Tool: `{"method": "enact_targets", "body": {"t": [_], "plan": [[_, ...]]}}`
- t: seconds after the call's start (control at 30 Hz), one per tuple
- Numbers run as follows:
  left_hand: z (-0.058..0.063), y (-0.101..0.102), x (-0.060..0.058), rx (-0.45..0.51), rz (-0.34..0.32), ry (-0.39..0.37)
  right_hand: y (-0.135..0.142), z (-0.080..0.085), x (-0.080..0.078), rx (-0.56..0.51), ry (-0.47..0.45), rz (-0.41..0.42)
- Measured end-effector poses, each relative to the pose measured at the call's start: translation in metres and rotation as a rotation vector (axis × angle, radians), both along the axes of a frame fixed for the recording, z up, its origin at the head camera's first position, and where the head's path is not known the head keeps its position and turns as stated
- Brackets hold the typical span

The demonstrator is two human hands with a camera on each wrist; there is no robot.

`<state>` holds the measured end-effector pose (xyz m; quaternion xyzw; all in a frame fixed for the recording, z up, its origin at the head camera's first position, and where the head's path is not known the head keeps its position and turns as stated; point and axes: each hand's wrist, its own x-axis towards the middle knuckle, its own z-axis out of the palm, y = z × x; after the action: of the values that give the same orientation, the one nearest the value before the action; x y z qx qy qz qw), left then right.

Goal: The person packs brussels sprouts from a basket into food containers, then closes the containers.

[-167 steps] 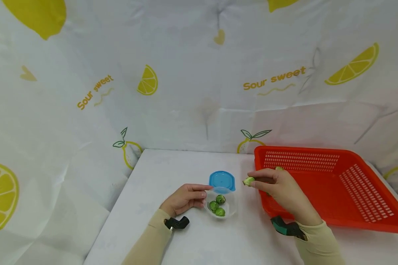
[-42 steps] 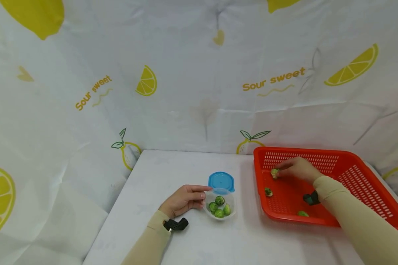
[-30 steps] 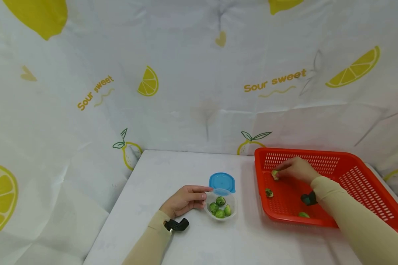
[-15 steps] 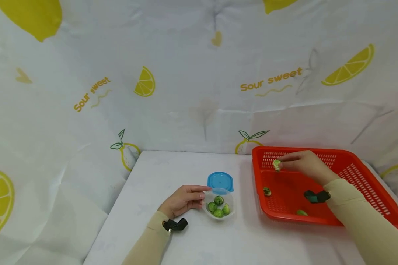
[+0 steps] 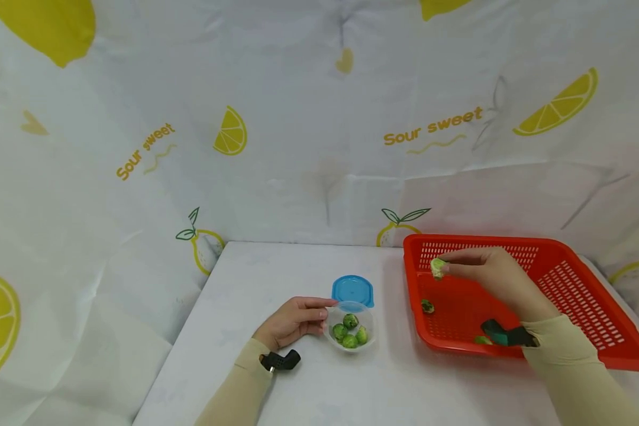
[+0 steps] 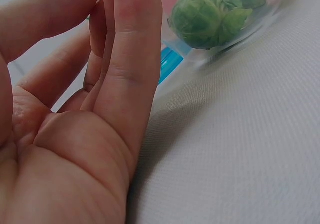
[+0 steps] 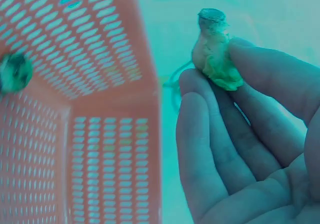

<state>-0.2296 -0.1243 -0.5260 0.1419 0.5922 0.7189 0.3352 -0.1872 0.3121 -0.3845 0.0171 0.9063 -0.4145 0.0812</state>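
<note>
My right hand (image 5: 503,281) pinches a Brussels sprout (image 5: 438,268) between thumb and fingertips, above the left part of the red basket (image 5: 564,245). In the right wrist view its cut stem points up. My left hand (image 5: 293,322) grips the left edge of a small clear plastic tub (image 5: 370,322) on the table. Several green Brussels sprouts (image 5: 350,341) lie in the tub, and one sprout (image 6: 200,19) shows through its wall in the left wrist view. Inside the basket, one sprout (image 5: 428,306) lies near the left wall and another sprout (image 5: 482,340) near the front wall.
A blue lid (image 5: 353,290) lies on the white table (image 5: 266,266) just behind the tub. The perforated basket takes up the right side. A white cloth printed with lemons (image 5: 298,118) hangs behind and at the left.
A sprout went into the tub between 5.6 and 1.4 seconds ago. Since then my right hand has lifted another sprout from the basket floor. My left hand has stayed at the tub.
</note>
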Motion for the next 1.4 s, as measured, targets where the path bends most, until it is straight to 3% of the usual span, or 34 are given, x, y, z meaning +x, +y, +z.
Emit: {"method": "enact_targets", "body": {"t": [0.4, 0.63, 0.87, 1.4], "plan": [[-0.002, -0.001, -0.002, 0.012, -0.009, 0.003, -0.066, -0.005, 0.032, -0.092, 0.005, -0.085], [-0.001, -0.001, -0.002, 0.012, -0.001, -0.014, -0.114, -0.016, 0.039, -0.18, 0.025, -0.055], [-0.001, -0.001, -0.002, 0.015, -0.006, -0.011, -0.142, -0.027, 0.037, -0.245, 0.041, -0.002], [-0.005, 0.0, -0.004, 0.027, -0.015, 0.008, -0.196, -0.059, 0.035, -0.097, 0.13, -0.004]]}}
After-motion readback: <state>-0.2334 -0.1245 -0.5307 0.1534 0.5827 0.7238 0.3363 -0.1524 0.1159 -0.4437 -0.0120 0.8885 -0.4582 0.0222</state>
